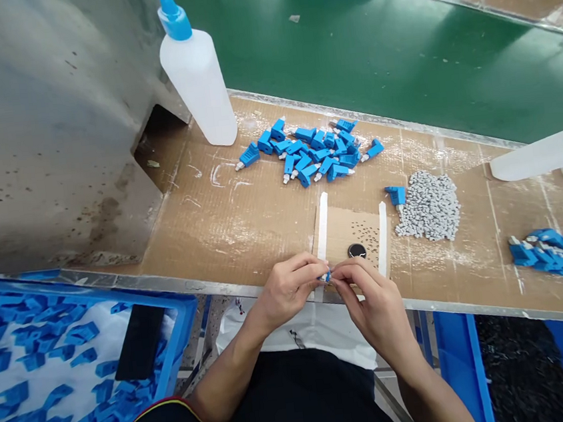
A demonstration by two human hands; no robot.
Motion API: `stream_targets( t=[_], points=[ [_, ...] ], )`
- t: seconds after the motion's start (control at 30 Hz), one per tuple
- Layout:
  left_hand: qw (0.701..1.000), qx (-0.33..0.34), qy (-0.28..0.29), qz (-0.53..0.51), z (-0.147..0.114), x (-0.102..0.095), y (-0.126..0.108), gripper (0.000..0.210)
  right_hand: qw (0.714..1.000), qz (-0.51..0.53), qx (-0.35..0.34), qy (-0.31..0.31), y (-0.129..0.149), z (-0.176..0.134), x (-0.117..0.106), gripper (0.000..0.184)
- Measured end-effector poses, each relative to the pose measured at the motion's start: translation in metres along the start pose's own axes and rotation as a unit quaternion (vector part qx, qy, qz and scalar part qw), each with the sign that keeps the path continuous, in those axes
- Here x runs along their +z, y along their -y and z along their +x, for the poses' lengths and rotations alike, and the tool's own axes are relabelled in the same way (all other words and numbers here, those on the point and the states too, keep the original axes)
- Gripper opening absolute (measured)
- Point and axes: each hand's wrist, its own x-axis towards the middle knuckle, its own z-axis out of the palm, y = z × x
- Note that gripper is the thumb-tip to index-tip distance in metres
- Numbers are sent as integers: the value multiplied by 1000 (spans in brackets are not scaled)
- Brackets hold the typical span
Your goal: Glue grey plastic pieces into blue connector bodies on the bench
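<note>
My left hand (286,292) pinches a small blue plastic part (325,276) over the bench's front edge. Closed fingertips of my right hand (375,296) meet the part's right side; whatever they pinch is too small to make out. Just beyond them lies a cardboard pad (343,221) with two white tape strips, scattered tiny dark rings (364,232) and a round black disc (357,251). To the right is a heap of small grey pieces (429,205), with one blue part (396,195) touching its left edge.
A pile of blue parts with white tips (313,150) lies farther back, beside a white squeeze bottle (200,85). More blue parts (547,254) lie right. A metal housing (46,128) bounds the left. Below are a blue tray (190,321) with a black phone-like slab (139,342) and bins.
</note>
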Motion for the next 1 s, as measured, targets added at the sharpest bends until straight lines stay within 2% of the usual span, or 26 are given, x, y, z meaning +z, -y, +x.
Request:
stream_targets(
  t=[0.1,0.17,0.23,0.3,0.43,0.53,0.73,0.8,0.87,0.93,0.97,1.0],
  points=[
    [1000,22,-10,-4,0,1,-1,17,999,34,-8,-26,-4,-3,1,17],
    [998,24,-39,-31,1,4,-4,13,996,75,-9,-46,-7,-5,1,13],
    [994,4,-78,-71,1,8,-9,13,992,109,-9,-56,-10,-7,1,10],
    [988,-33,-107,-102,1,14,-17,16,991,115,-12,-64,-10,-8,2,17],
    [979,-115,-106,-131,4,27,-36,31,989,60,-16,-131,-5,-8,6,18],
    [973,-159,-123,-109,10,33,-46,37,983,1,-12,-186,0,-7,10,15],
    [986,-132,-94,-32,25,36,-60,24,970,-54,0,-238,8,-3,12,14],
    [991,-121,-51,-8,40,36,-63,25,965,-54,10,-256,4,-6,3,13],
    [993,-89,70,16,67,38,-61,28,956,-70,35,-281,-11,-14,-15,12],
    [973,-20,222,63,108,45,-52,31,939,-118,77,-315,-41,-28,-43,14],
    [961,28,251,116,132,50,-44,27,925,-154,104,-331,-62,-37,-60,15],
    [946,77,254,185,155,57,-35,25,909,-190,134,-347,-86,-47,-77,17]
  ],
)
